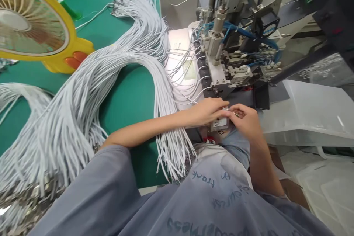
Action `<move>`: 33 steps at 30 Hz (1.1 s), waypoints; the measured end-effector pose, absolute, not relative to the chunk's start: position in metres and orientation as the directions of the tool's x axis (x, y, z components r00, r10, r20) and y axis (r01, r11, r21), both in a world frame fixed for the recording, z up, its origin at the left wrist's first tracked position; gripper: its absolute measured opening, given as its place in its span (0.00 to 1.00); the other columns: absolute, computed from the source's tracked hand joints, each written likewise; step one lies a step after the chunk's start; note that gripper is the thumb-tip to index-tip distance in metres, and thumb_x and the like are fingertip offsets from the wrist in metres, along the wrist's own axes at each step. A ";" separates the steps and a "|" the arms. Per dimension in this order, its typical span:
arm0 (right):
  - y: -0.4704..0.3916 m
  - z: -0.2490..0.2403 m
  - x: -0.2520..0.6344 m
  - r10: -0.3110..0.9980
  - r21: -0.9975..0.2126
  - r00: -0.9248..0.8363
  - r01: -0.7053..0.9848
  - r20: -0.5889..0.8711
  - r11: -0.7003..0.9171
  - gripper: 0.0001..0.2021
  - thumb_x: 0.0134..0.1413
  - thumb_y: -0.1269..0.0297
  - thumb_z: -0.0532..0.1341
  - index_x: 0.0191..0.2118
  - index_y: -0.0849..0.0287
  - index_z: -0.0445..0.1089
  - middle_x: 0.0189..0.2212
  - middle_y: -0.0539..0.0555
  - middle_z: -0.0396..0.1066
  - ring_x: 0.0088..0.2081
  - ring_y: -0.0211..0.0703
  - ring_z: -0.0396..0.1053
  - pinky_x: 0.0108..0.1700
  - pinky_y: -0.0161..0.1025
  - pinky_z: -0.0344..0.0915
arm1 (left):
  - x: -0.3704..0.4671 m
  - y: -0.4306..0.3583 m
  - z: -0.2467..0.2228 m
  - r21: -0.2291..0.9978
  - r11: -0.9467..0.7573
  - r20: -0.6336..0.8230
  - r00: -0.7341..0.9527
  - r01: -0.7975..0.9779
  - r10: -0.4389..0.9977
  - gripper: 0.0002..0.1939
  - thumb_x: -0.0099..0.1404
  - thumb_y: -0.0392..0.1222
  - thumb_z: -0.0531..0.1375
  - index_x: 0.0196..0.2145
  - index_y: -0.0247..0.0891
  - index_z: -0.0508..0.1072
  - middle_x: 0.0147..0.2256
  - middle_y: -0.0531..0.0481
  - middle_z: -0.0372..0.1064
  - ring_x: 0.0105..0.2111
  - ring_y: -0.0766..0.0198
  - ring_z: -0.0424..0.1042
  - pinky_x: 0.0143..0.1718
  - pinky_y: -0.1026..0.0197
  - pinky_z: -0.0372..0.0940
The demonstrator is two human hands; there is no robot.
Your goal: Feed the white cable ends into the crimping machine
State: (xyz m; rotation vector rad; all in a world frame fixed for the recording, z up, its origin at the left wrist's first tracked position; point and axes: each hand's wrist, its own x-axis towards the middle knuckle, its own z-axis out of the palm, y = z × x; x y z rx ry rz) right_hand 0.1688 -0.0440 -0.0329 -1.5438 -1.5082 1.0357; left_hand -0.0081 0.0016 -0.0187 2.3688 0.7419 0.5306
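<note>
At the front end of the machine (pixel 218 62), my left hand (pixel 206 112) and my right hand (pixel 246 120) come together with fingertips almost touching. Both are closed in a pinch around what looks like the end of a white cable (pixel 235 114), most of it hidden by the fingers. Just below my fingers is a small box with a white label (pixel 219 122). My left forearm crosses over a thick bundle of white cables (pixel 163 92) whose loose ends hang toward me. Several single white cables (pixel 190 94) run into a row of black slots (pixel 204 72) on the machine.
A yellow fan (pixel 83 48) stands at the left on the green table (pixel 132 92). More cables with metal ends (pixel 35 195) lie at the lower left. A dark phone-like slab (pixel 261 96) and a white plastic bin (pixel 315 107) are to my right. A green spool (pixel 69 7) sits behind the fan.
</note>
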 end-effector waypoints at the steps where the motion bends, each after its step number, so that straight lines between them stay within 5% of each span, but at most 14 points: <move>1: -0.039 -0.034 0.172 0.999 -0.949 0.031 0.311 -0.044 -0.052 0.07 0.43 0.63 0.64 0.26 0.59 0.68 0.22 0.49 0.69 0.24 0.36 0.65 0.28 0.34 0.62 | -0.009 0.005 -0.021 0.661 -0.651 0.206 0.745 0.372 0.635 0.15 0.68 0.44 0.51 0.43 0.31 0.71 0.34 0.45 0.71 0.33 0.65 0.70 0.33 0.65 0.61; 7: -0.027 -0.045 0.155 0.994 -0.988 0.110 -0.156 -0.018 0.000 0.09 0.45 0.59 0.64 0.31 0.58 0.70 0.23 0.48 0.68 0.24 0.35 0.65 0.30 0.36 0.65 | -0.012 0.017 -0.019 0.756 -0.593 0.320 0.634 0.278 0.704 0.09 0.63 0.31 0.53 0.33 0.34 0.74 0.27 0.51 0.69 0.28 0.70 0.67 0.31 0.68 0.62; 16: -0.027 -0.039 0.144 0.969 -0.982 0.163 0.070 0.187 0.177 0.06 0.49 0.63 0.62 0.28 0.59 0.73 0.26 0.51 0.68 0.28 0.36 0.65 0.30 0.35 0.62 | -0.013 0.016 -0.013 0.782 -0.566 0.320 0.610 0.262 0.725 0.09 0.62 0.32 0.55 0.33 0.34 0.76 0.24 0.52 0.67 0.25 0.71 0.65 0.27 0.68 0.61; 21: -0.024 -0.035 0.155 0.984 -0.965 0.103 0.237 0.144 0.116 0.07 0.47 0.63 0.63 0.26 0.60 0.74 0.15 0.45 0.58 0.19 0.31 0.53 0.23 0.34 0.55 | -0.015 0.019 -0.016 0.691 -0.662 0.362 0.655 0.289 0.663 0.10 0.62 0.33 0.54 0.33 0.34 0.76 0.24 0.51 0.65 0.25 0.70 0.65 0.26 0.68 0.60; 29: -0.027 -0.046 0.134 0.975 -0.997 0.219 -0.073 -0.037 -0.022 0.10 0.43 0.57 0.62 0.27 0.59 0.74 0.16 0.47 0.62 0.20 0.35 0.59 0.24 0.35 0.58 | -0.014 0.015 -0.020 0.695 -0.660 0.388 0.623 0.287 0.679 0.08 0.62 0.34 0.55 0.31 0.34 0.75 0.25 0.51 0.68 0.25 0.71 0.66 0.28 0.68 0.61; 33: -0.029 -0.040 0.135 0.949 -0.982 0.295 0.176 0.113 0.063 0.10 0.46 0.58 0.60 0.26 0.60 0.73 0.15 0.46 0.57 0.20 0.34 0.54 0.25 0.36 0.56 | -0.018 0.019 -0.021 0.491 -0.794 0.423 0.698 0.359 0.577 0.11 0.64 0.32 0.51 0.34 0.33 0.73 0.26 0.49 0.67 0.25 0.70 0.65 0.26 0.68 0.60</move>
